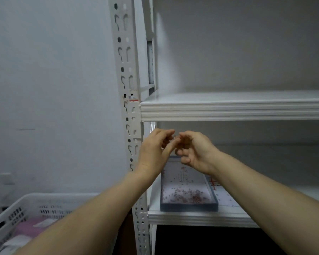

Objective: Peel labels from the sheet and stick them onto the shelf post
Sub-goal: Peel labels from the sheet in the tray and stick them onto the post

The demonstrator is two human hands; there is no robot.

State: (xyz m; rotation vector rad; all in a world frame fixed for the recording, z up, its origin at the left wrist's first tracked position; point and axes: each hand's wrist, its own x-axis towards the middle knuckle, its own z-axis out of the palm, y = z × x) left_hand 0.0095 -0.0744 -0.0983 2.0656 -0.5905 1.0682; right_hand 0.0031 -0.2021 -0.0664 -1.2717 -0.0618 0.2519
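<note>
The white slotted shelf post [126, 74] runs up the middle of the view. A small label with a red stripe [133, 99] is stuck on it at the level of the upper shelf. My left hand [155, 150] and my right hand [193, 150] are raised in front of the post, just below that shelf, with fingertips meeting. Something small and pale seems pinched between them, too blurred to name. A flat tray [188, 207] holding a sheet speckled with small reddish bits lies on the lower shelf beneath my hands.
The upper shelf board [234, 111] juts out right of the post, the lower shelf [191, 219] below it. A white perforated plastic basket [26, 210] with pink and white items sits at bottom left. Grey wall lies behind.
</note>
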